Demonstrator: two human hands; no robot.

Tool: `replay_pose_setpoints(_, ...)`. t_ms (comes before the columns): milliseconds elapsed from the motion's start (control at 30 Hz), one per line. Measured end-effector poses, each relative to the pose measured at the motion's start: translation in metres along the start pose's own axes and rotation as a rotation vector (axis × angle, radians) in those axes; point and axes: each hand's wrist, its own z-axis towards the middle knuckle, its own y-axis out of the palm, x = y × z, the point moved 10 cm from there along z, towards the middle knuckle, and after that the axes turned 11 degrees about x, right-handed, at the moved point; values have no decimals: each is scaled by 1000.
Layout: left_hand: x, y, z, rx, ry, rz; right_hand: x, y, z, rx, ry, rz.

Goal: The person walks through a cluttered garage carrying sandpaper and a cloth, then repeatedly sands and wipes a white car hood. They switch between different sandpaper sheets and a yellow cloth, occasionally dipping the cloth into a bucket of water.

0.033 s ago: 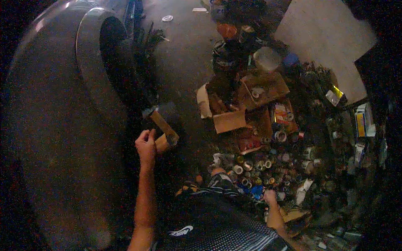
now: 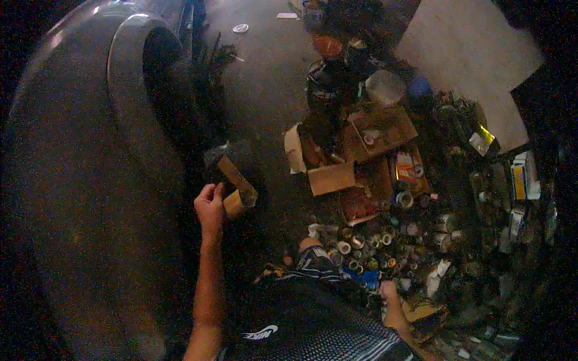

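Observation:
My left hand [image 2: 209, 203] is at the left, beside the large grey curved body. Its fingers are closed on the near-left edge of a small open cardboard box [image 2: 241, 203], whose inside is dark. At the lower right, my right hand [image 2: 388, 290] is closed, low over a heap of small cans and jars [image 2: 360, 242]. A blue wrapper or bag [image 2: 364, 278] lies just left of that hand. Whatever the right fingers hold, if anything, is too dark to make out.
Larger open cardboard boxes [image 2: 332, 178] stand ahead of the heap. Behind them are a dark bucket or bag [image 2: 324, 81] and a whitish container [image 2: 385, 87]. A pale board [image 2: 469, 60] leans at the far right. The grey curved body [image 2: 72, 180], probably a vehicle, fills the left.
The heap and boxes sit slightly lower in the picture. The small cardboard box stays beside my left hand, a touch higher. My right hand appears slightly lower.

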Motion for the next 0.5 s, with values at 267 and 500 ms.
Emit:
replay_pose_setpoints(267, -13, 126, 167, -76, 21, -43, -70, 78, -68, -371, 183, -342)
replay_pose_setpoints(500, -14, 188, 310, -90, 367, 209, -339, 182, 103, -372, -150, -372)
